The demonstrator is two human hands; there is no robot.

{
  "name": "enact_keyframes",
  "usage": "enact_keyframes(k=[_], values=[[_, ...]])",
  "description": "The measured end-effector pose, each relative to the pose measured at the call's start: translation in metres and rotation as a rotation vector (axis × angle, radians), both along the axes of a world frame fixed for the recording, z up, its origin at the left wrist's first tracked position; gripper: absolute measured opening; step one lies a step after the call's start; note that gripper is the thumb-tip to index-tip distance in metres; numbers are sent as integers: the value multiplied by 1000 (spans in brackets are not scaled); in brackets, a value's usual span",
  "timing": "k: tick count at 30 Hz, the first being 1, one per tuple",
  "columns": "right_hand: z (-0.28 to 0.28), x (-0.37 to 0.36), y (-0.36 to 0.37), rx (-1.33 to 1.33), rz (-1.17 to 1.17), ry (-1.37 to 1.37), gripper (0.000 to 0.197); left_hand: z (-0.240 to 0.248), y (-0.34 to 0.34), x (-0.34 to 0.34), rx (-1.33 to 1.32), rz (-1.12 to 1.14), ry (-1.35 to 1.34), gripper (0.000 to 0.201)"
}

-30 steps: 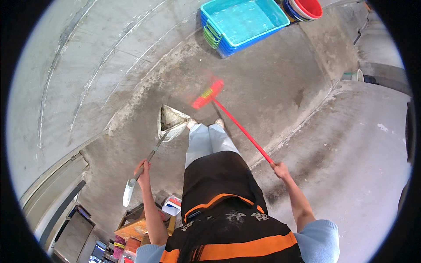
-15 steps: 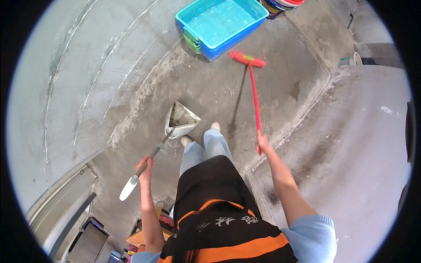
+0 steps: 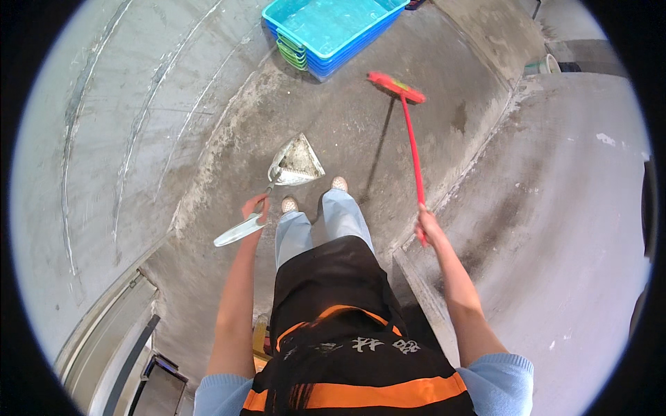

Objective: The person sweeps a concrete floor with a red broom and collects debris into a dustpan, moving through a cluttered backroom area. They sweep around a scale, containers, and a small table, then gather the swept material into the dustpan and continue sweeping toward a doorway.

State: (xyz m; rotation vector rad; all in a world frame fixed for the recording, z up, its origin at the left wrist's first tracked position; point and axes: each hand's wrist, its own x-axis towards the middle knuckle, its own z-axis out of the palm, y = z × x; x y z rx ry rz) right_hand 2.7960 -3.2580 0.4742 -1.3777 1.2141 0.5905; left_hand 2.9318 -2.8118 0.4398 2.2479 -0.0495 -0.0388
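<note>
My left hand (image 3: pixel 255 208) is closed round the handle of a long-handled dustpan (image 3: pixel 297 164), whose pale end sticks out behind the hand. The dustpan's dirty white pan, with a toothed edge, is in front of my left shoe. In my right hand (image 3: pixel 427 225) is the red stick of a broom (image 3: pixel 414 152), gripped near its end. Its red head, with a yellow-green patch, is out ahead to the right of the dustpan, slightly blurred. Whether its bristles touch the floor I cannot tell.
A stack of blue tubs (image 3: pixel 333 35) with green handles stands ahead on the stained concrete floor (image 3: pixel 347 132). Grey walls rise on both sides. A low ledge (image 3: pixel 427 298) runs beside my right leg. A white container (image 3: pixel 549 64) is at the far right.
My left hand has moved forward and right; the dustpan has swung right and its handle is now foreshortened. The broom head has turned and shifted slightly right. The view has shifted a little.
</note>
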Motion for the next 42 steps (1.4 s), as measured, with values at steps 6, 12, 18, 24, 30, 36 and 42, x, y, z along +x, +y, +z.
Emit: enact_keyframes(k=[6, 12, 18, 24, 30, 36, 42], values=[[-5, -29, 203, 264, -169, 140, 44, -52, 4, -1, -97, 51, 96, 14], [137, -86, 191, 918, -456, 356, 38, -63, 23, 3, -34, 5, -18, 13], [151, -56, 169, 502, -285, 305, 38, -20, 66, 8, -11, -93, 63, 17], [76, -9, 280, 574, -499, 234, 38, -2, 80, 7, -103, -67, 56, 17], [149, -38, 212, 1201, -759, 326, 37, -19, 64, 8, -37, 32, 124, 19], [196, -56, 120, 789, -458, 164, 34, -26, 41, 25, -198, 64, 152, 16], [193, -42, -7, 585, -413, -83, 17, 6, -55, 58, -252, 349, 485, 21]])
